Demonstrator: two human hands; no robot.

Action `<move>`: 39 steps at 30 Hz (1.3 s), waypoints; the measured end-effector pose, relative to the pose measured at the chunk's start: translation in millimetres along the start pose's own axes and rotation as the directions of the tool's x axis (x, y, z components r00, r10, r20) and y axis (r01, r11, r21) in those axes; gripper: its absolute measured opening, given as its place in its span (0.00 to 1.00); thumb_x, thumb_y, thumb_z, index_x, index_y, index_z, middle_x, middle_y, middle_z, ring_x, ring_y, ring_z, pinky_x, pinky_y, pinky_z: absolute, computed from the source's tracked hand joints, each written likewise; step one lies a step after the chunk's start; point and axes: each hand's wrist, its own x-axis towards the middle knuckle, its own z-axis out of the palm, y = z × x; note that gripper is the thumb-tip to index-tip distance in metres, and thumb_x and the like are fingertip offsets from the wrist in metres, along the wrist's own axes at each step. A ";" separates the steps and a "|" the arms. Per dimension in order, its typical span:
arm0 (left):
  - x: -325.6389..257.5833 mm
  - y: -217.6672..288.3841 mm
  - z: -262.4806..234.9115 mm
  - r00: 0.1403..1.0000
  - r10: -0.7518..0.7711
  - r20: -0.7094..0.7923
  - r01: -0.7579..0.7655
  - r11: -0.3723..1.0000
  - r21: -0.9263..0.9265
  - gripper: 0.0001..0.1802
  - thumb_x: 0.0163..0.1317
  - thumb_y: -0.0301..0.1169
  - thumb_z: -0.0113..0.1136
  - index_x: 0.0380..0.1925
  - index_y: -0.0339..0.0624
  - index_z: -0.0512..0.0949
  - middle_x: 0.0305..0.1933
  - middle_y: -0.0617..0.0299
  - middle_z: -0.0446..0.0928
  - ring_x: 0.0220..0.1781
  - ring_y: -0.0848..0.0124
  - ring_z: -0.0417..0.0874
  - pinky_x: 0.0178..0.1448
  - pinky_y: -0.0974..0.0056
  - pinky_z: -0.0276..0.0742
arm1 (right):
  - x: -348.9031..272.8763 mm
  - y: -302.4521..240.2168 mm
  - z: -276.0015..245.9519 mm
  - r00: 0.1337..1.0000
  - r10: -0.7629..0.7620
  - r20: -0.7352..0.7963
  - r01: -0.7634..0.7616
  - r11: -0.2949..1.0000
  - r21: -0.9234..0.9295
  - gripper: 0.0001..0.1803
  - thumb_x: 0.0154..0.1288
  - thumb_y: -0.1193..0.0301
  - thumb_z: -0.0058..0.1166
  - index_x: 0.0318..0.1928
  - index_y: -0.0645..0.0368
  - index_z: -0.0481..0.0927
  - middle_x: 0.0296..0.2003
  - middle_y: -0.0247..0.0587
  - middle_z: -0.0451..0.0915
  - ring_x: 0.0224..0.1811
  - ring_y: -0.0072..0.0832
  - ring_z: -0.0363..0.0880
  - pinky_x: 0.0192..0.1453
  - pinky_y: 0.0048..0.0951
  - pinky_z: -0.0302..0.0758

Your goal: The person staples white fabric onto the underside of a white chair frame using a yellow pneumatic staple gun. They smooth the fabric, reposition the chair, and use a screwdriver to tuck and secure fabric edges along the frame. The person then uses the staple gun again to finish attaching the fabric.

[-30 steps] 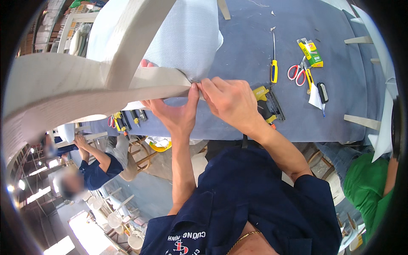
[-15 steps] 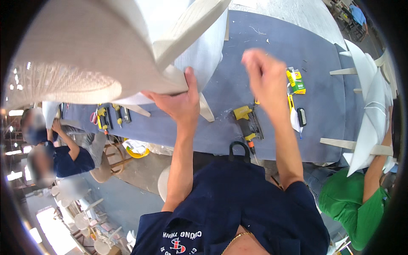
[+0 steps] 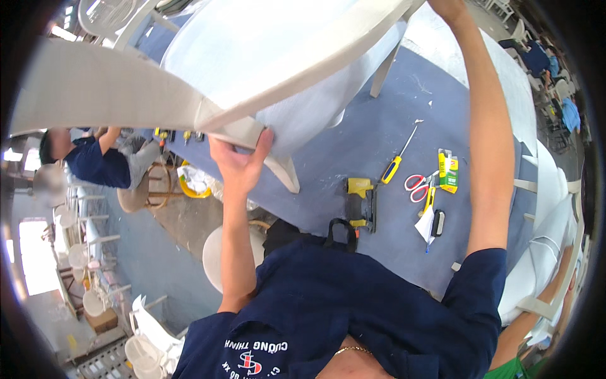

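Note:
A pale wooden chair [image 3: 315,72] with a white-covered seat [image 3: 252,47] is tilted over the table in front of me. My left hand [image 3: 243,158] grips the near corner of its frame, thumb on one side and fingers wrapped beneath. Stretched far forward, my right hand [image 3: 447,7] meets the far end of the curved rail at the top edge, its fingers cut off from view. A chair leg [image 3: 283,174] points down beside my left hand. Closer to me on the table lies a yellow and black staple gun [image 3: 361,202].
On the blue-grey table [image 3: 315,205] lie a screwdriver [image 3: 394,165], red-handled scissors [image 3: 418,187], a yellow cutter [image 3: 430,201] and a green-yellow box [image 3: 448,170]. Another white-covered chair [image 3: 546,234] stands at right, with a co-worker's arm [image 3: 530,325]. Another person [image 3: 101,158] works at left.
My right hand has moved up and away to the chair's far end. The chair has turned and shifted, with my left hand still on its corner. The screwdriver and scissors now show.

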 end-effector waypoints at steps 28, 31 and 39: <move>43.0 -92.6 -2.8 0.947 0.303 0.107 -0.293 0.951 -0.102 0.65 0.32 0.60 0.84 0.73 0.49 0.67 0.80 0.47 0.55 0.84 0.42 0.49 0.82 0.36 0.49 | -84.7 -251.1 116.0 0.814 0.104 0.572 0.249 0.827 -0.504 0.11 0.54 0.63 0.72 0.31 0.50 0.82 0.22 0.27 0.67 0.24 0.31 0.69 0.24 0.31 0.65; 54.2 -94.7 5.8 0.916 0.394 0.082 -0.362 0.896 -0.258 0.61 0.35 0.57 0.84 0.70 0.45 0.69 0.77 0.54 0.66 0.83 0.47 0.55 0.83 0.36 0.41 | -75.7 -237.4 147.5 0.797 0.054 0.602 0.400 0.700 -0.592 0.12 0.53 0.59 0.71 0.28 0.47 0.79 0.22 0.26 0.64 0.26 0.29 0.67 0.26 0.33 0.64; 50.7 -111.6 16.6 0.905 0.423 0.045 -0.386 0.862 -0.329 0.54 0.42 0.53 0.82 0.68 0.41 0.70 0.74 0.55 0.72 0.81 0.55 0.62 0.83 0.35 0.36 | -72.8 -226.0 173.1 0.698 -0.054 0.714 0.635 0.506 -0.583 0.14 0.52 0.55 0.71 0.27 0.46 0.80 0.23 0.24 0.67 0.30 0.26 0.68 0.42 0.33 0.62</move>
